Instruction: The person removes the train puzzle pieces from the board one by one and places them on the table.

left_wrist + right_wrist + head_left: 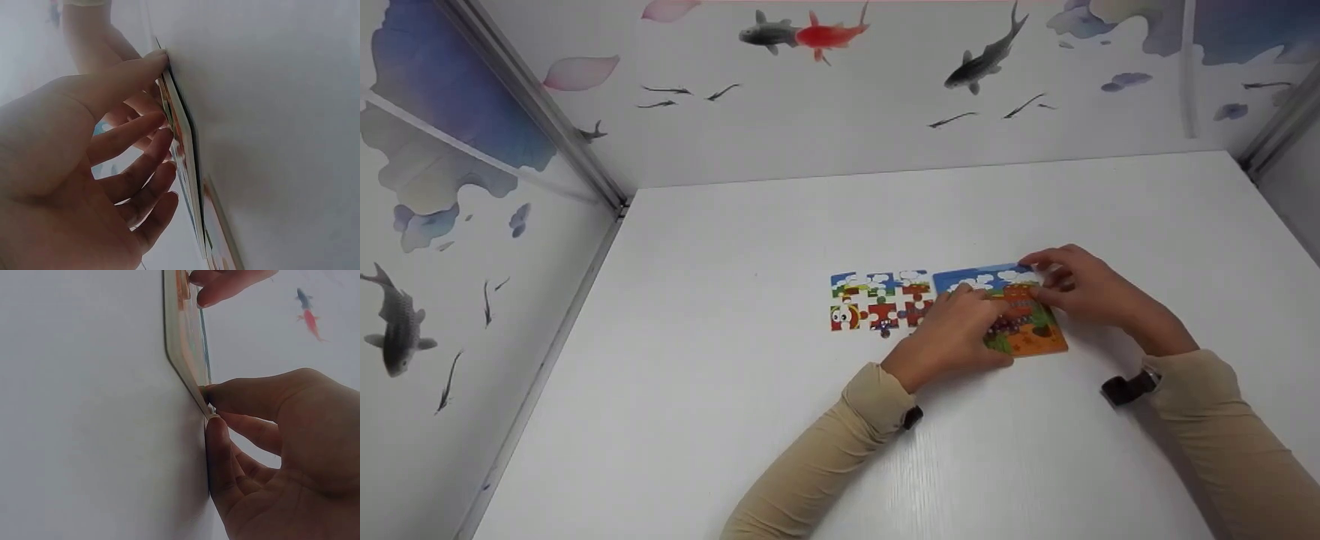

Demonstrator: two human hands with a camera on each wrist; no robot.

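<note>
A colourful jigsaw board point(1039, 343) with blue sky, white clouds and orange ground lies on the table. My left hand point(952, 330) reaches over its left part with loosely bent fingers. In the left wrist view that thumb touches the near edge of the board point(188, 149), and the fingertips rest at its picture side. My right hand point(1099, 292) holds the board's far right corner, thumb on the picture and index finger against the edge. Left of the board lie several loose puzzle pieces point(883, 313), partly hidden by my left hand.
The white table point(697, 360) extends around the puzzle. A back wall point(870, 112) printed with fish closes off the far side, and a left wall point(547, 270) stands beside the table. A dark band point(1129, 388) sits at my right wrist.
</note>
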